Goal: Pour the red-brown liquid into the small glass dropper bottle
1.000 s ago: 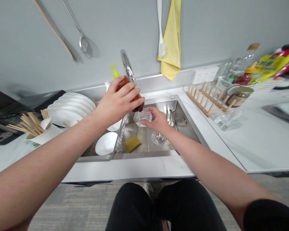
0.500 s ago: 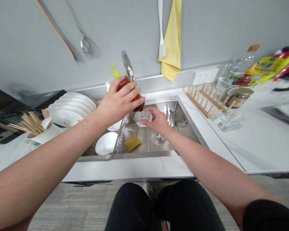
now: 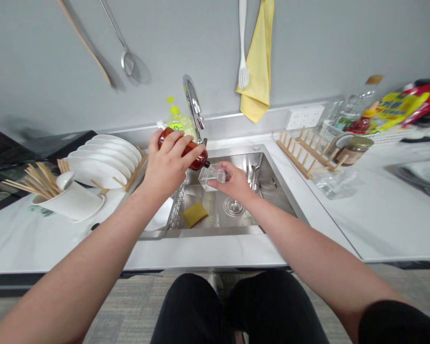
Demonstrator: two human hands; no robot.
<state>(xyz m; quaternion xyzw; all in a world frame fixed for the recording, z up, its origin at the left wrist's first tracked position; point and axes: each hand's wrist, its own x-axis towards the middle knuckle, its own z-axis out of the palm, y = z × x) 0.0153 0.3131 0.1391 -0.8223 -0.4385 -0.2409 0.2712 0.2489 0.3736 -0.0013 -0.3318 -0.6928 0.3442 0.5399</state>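
Aslant, brown bottle [image 3: 198,161], neck [image 3: 207,165] down-right

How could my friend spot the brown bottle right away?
Find the metal sink in the white counter, then the curved tap at its back. In front of the tap, the left hand holds the brown bottle tipped toward a clear box in the right hand. Its dark reddish-brown colour sets it apart from the yellow-green pump bottle behind it.
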